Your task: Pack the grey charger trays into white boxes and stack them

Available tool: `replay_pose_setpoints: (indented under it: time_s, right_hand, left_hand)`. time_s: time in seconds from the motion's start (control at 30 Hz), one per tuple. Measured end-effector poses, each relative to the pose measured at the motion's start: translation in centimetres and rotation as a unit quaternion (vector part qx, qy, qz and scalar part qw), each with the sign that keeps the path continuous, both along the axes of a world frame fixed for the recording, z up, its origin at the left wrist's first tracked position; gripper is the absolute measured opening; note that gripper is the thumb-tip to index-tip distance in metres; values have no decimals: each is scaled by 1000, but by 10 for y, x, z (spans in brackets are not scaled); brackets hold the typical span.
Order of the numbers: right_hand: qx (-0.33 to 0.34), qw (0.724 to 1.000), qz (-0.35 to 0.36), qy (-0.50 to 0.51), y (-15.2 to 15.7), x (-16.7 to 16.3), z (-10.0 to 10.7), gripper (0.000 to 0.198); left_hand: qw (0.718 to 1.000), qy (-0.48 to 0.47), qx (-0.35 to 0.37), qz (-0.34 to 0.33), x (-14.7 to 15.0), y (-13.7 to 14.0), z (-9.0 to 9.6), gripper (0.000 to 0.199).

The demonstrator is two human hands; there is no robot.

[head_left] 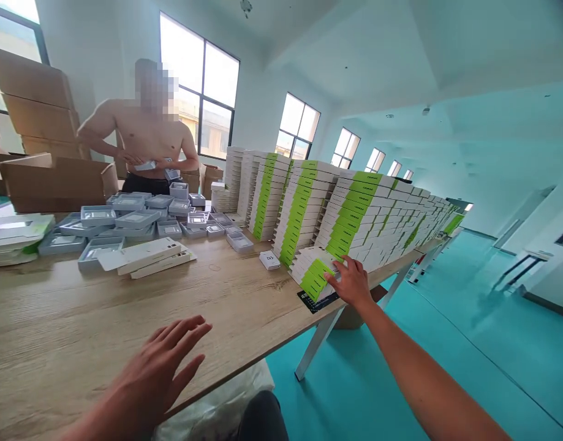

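Observation:
My left hand (164,361) is over the near part of the wooden table, its fingers spread and nothing in them. At the table's front edge my right hand (352,278) has its thumb and fingers on the right end of a flat white box with a green end (318,278), at the top of a low stack. Part of that box is hidden by the hand. A dark printed sheet (315,302) lies under the low stack. Just left of it is a small white box (269,260). Taller stacks of the same white and green boxes (350,214) rise behind.
Grey trays (138,218) are heaped across the table. Opened white cartons (147,257) lie before them. A person (143,141) stands across the table holding a small pale item. An open cardboard box (56,184) is at the left. A table leg (320,343) stands below the front edge.

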State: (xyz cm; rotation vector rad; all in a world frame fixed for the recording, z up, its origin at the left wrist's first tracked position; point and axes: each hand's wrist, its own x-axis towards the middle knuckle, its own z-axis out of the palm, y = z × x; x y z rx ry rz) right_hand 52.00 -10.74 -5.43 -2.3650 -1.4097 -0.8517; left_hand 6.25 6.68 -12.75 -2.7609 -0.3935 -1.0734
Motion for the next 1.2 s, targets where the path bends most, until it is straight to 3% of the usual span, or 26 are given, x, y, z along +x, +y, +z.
replay_pose_setpoints:
  time_s: [0.1,0.17,0.23,0.3,0.43,0.6,0.93,1.07,1.2]
  right_hand:
    - [-97,994,38,-41,1,18,18,52]
    - [-178,978,84,-73,3,26,31,70]
    - [-263,950,134,-106,8,32,43,93]
    - [-337,914,178,-139,17,35,49,103]
    - [-423,857,219,-197,36,33,48,85]
    - [-444,831,230,-242,47,29,46,65]
    - [-441,814,274,-262,46,11,42,62]
    - [-432,822,268,-258,49,9,36,37]
    - [-431,827,259,-250,56,12,33,32]
  left_hand:
    - [996,38,-73,22,-4,29,-5,38]
    - [987,49,-145,45,-9,45,-13,42]
    - [970,48,-227,75,-14,56,-22,44]
    - [948,52,-295,109,-16,60,-29,44]
    - [926,50,-349,136,-18,62,-34,47]
    - [925,40,-354,133,-18,66,-34,47]
    - [929,44,-347,117,-17,58,-22,33]
    - [928,49,-350,122,-17,59,-21,32]
    - [933,47,-339,109,-17,59,-20,31]
